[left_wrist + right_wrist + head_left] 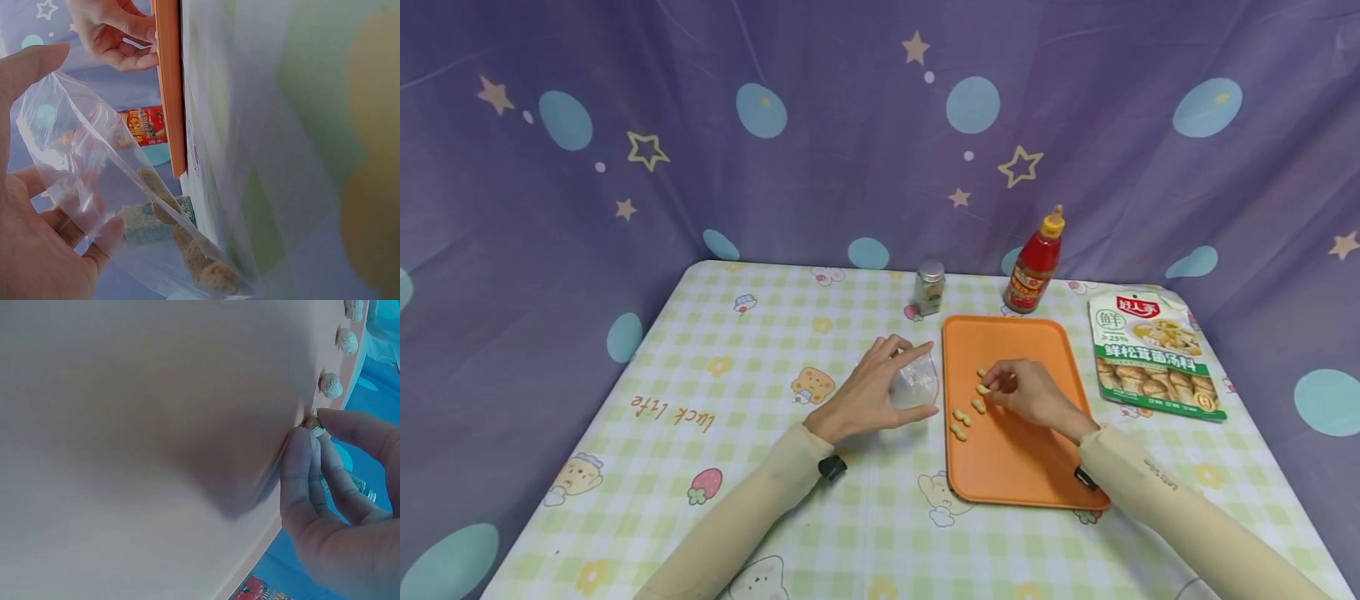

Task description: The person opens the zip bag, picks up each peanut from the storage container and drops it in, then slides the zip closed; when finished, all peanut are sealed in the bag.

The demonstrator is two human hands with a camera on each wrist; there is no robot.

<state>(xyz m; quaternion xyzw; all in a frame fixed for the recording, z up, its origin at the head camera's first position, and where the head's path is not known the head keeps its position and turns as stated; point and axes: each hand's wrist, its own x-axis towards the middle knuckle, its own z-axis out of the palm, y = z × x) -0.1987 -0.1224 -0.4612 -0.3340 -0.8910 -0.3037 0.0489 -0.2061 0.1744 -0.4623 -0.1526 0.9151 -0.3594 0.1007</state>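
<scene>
A clear plastic bag (pixel 917 380) stands just left of the orange tray (pixel 1026 462), held by my left hand (pixel 871 390) with thumb and fingers spread round its mouth. Several peanuts (pixel 195 255) lie at the bottom of the bag in the left wrist view. Over the tray, my right hand (pixel 1032 393) pinches a peanut (pixel 314 426) between thumb and fingertips, low at the tray's surface. More peanuts (pixel 961 417) lie in a loose row along the tray's left side, close to the pinching fingers.
Behind the tray stand a glass spice jar (pixel 929 288) with a grey lid and a red sauce bottle (pixel 1033 265) with a yellow cap. To the right lies a green and white mushroom soup packet (pixel 1156 353). A checked cloth (pixel 760 492) covers the table, and a purple curtain (pixel 850 150) hangs behind.
</scene>
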